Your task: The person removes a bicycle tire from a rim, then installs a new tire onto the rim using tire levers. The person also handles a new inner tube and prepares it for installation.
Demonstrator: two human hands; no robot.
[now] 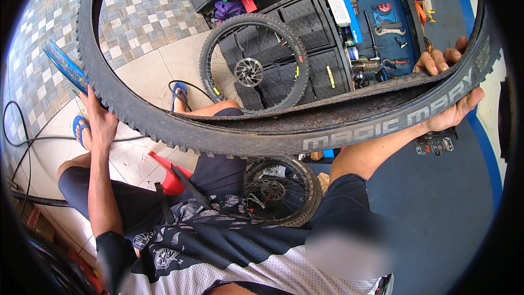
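- Across the upper half of the view, held up between two hands: black knobby bicycle tire [240,136], a ring whose top passes out of frame. Visible lower arc (its long run) lies left to right, bending upward at both ends; pale-lettered sidewall faces the camera, and the hollow gapes upward along the right portion.
- Beyond the lower arc: spoked wheel [249,72], disc rotor facing the camera.
- Below the arc: second spoked wheel [284,191], partly covered by clothing.
- Right hand [450,114]: clamps the tire, fingers over the inner edge, palm side beneath.
- Left hand [103,123]: at the tire's left arc; fingers partly hidden, cannot tell how they close.
- Just beside it: blue elongated piece [63,63], long axis pointing up-left.
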